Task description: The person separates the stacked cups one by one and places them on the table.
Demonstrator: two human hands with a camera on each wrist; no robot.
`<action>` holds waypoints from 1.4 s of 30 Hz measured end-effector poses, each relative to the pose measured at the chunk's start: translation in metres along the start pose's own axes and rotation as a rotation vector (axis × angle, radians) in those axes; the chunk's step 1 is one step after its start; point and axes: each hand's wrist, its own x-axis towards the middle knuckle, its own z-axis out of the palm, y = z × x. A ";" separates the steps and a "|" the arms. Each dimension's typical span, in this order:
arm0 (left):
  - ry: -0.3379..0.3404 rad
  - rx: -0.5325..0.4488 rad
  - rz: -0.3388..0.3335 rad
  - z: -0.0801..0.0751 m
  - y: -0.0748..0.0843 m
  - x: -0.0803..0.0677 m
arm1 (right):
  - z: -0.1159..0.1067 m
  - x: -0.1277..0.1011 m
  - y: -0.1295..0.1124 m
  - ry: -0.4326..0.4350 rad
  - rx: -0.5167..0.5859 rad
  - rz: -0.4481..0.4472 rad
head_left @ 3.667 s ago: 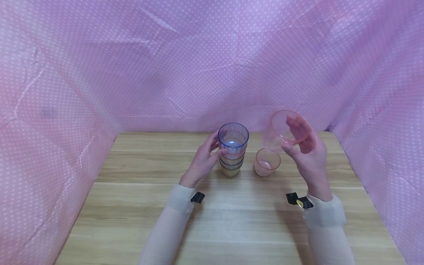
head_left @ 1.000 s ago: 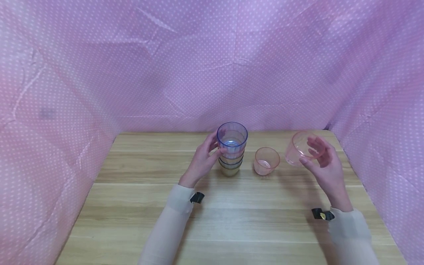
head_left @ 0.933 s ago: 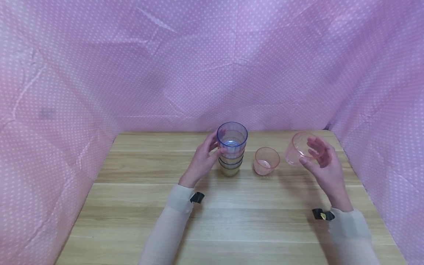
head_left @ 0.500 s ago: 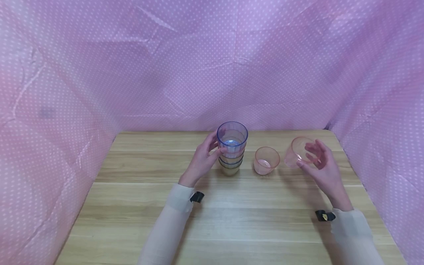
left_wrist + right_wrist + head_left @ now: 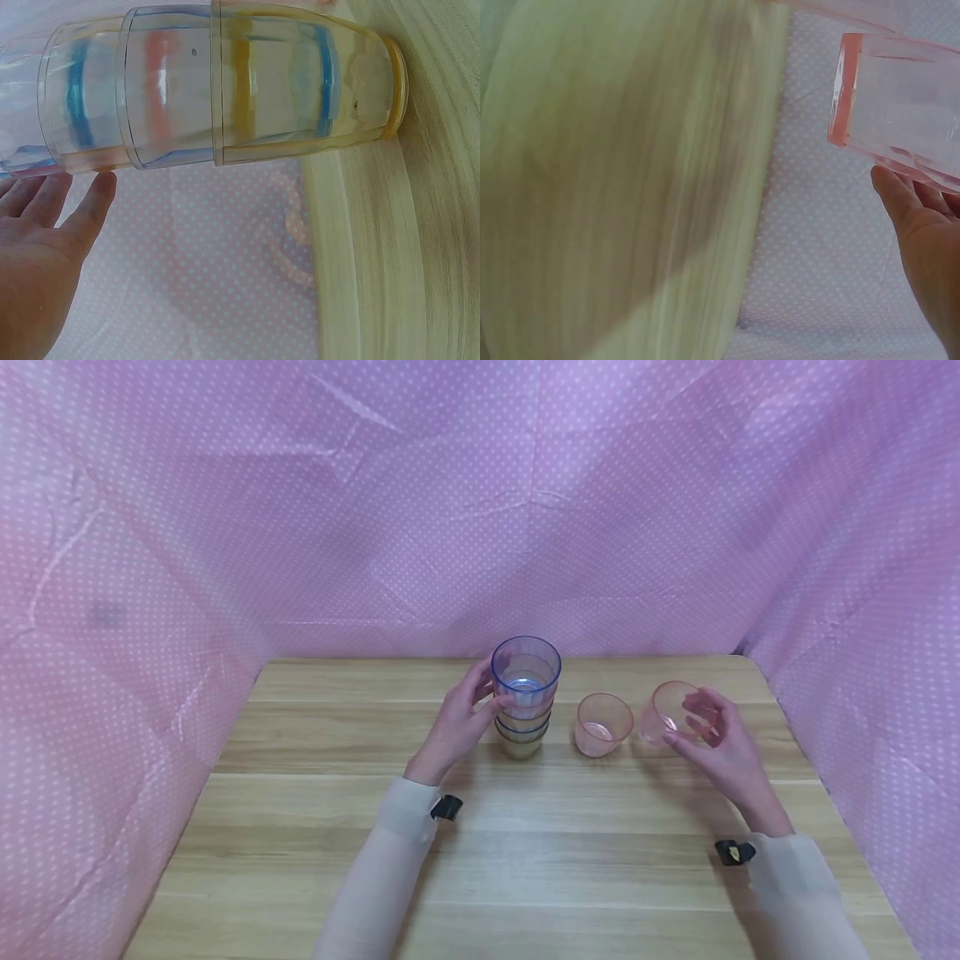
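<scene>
In the head view my left hand (image 5: 467, 720) grips the upper part of an upright stack of nested clear plastic cups (image 5: 525, 702), with a blue-rimmed one on top and a yellow one at the bottom. The left wrist view shows the yellow cup (image 5: 360, 90) standing on the wood. My right hand (image 5: 726, 747) holds a pink cup (image 5: 660, 717) by its side, thumb in front. In the right wrist view a gap shows between that cup's red base (image 5: 845, 90) and the table. Between stack and right hand, a second pink cup (image 5: 600, 735) stands upright on the table.
The wooden table (image 5: 480, 877) carries the stack and the single pink cup. A pink dotted cloth (image 5: 420, 527) hangs behind and along both sides. Black wrist devices (image 5: 447, 807) sit at both cuffs.
From above the standing pink cup, my right hand has moved its cup right and downward. Over the last half second it lowers further and shifts slightly left. The left hand stays on the stack.
</scene>
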 end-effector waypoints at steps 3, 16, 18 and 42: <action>0.000 0.001 -0.001 0.000 0.000 0.000 | -0.001 0.001 0.002 -0.023 -0.048 0.017; -0.001 0.001 -0.001 0.000 0.001 0.000 | -0.002 0.003 0.008 -0.116 -0.107 0.082; 0.000 0.004 -0.002 0.000 0.001 0.000 | -0.002 0.004 0.009 -0.126 -0.126 0.090; 0.002 0.006 0.003 0.000 0.000 -0.001 | -0.003 0.009 0.016 -0.190 -0.174 0.126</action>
